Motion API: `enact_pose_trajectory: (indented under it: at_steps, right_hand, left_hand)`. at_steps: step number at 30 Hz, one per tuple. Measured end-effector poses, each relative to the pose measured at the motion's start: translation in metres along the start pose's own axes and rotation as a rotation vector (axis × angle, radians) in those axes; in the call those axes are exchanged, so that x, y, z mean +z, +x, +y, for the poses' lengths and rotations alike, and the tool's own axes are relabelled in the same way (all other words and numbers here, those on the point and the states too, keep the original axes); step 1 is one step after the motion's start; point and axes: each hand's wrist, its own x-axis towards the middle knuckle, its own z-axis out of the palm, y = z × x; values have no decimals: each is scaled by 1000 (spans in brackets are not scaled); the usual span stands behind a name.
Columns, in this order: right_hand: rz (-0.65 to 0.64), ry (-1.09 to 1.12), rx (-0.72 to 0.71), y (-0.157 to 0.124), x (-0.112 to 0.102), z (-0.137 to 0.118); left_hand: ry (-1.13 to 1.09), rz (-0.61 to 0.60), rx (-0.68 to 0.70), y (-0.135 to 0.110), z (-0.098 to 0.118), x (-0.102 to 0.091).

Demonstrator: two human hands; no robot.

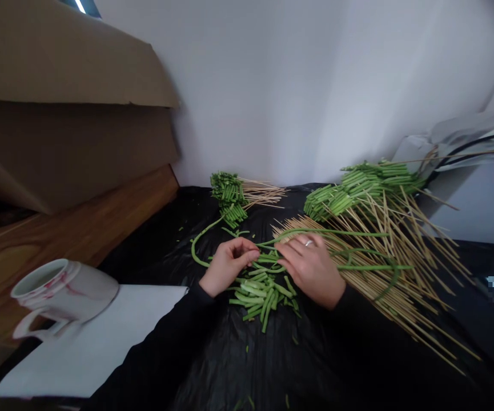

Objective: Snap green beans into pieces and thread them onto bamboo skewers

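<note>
Long green beans point(366, 267) stretch across the middle, passing under and between both hands. My left hand point(228, 264) is closed, thumb and forefinger pinched on the beans, and one bean curls out past its left side. My right hand point(315, 269), with a ring on one finger, has its fingers bent down over the beans a little to the right. Short cut bean pieces point(257, 297) lie in a loose pile just below the hands. Bare wooden skewers point(405, 322) spread out beneath the right hand and forearm.
Skewered bean pieces are stacked in a small heap point(229, 191) and a larger heap point(366, 185) near the wall. A mug point(79, 291) rests on white paper point(131, 319) at left. Cardboard point(101, 131) stands behind it. Black plastic sheet point(216, 365) covers the surface.
</note>
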Motion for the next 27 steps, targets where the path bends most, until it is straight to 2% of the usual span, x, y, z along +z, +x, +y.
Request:
enact_pose_trajectory:
  at_steps: [4, 8, 12, 14, 17, 21, 27]
  right_hand:
    - [-60, 69, -27, 0, 4, -7]
    - [-56, 78, -23, -1, 7, -2]
    - [-7, 17, -21, -3, 9, 3]
    - [-11, -12, -27, -4, 10, 3]
    - [-19, -58, -49, -4, 9, 2]
    - [1, -128, -77, -3, 6, 0]
    - [21, -179, -111, -2, 2, -2]
  left_hand:
    - [-87, 5, -28, -3, 3, 7]
    - [-96, 38, -16, -1, 2, -1]
    - [212, 187, 183, 1, 1, -10]
    - [413, 204, 321, 0, 1, -13]
    - [646, 153, 487, -1, 0, -13]
    - [863, 113, 634, -3, -2, -12]
    - [981, 39, 714, -3, -1, -13]
